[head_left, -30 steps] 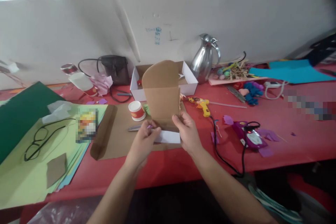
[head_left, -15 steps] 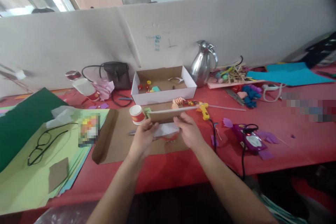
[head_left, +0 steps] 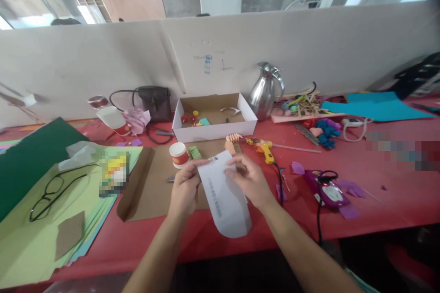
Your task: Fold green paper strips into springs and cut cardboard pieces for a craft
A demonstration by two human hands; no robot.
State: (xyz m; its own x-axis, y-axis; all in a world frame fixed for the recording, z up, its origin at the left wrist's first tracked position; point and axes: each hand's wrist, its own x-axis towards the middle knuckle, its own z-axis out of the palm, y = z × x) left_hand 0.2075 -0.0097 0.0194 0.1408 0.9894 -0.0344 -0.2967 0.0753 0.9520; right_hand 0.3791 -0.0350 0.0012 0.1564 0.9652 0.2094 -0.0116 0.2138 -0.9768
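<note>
Between my hands hangs a white piece of paper (head_left: 225, 201) with printed characters and a rounded lower end. My left hand (head_left: 187, 181) pinches its upper left corner. At the upper right edge my right hand (head_left: 249, 178) grips it with thumb and fingers. Beneath the paper lies a brown cardboard sheet (head_left: 154, 192). A red and white paper cup (head_left: 179, 154) stands on that sheet, with folded green paper (head_left: 194, 153) beside it. Just beyond my right hand is a folded peach paper piece (head_left: 231, 143). A yellow glue gun (head_left: 265, 150) rests to its right.
A white open box (head_left: 215, 133) holds small items at the back, beside a steel jug (head_left: 265, 94). Eyeglasses (head_left: 51, 192) lie on yellow paper (head_left: 20, 247) at left. A purple device (head_left: 326, 190) with a black cable sits at right on the red tablecloth (head_left: 388, 183).
The white paper, seen nearly edge-on before, now hangs down with its printed face showing. Both hands keep hold of its top edge. The view has tilted slightly upward.
</note>
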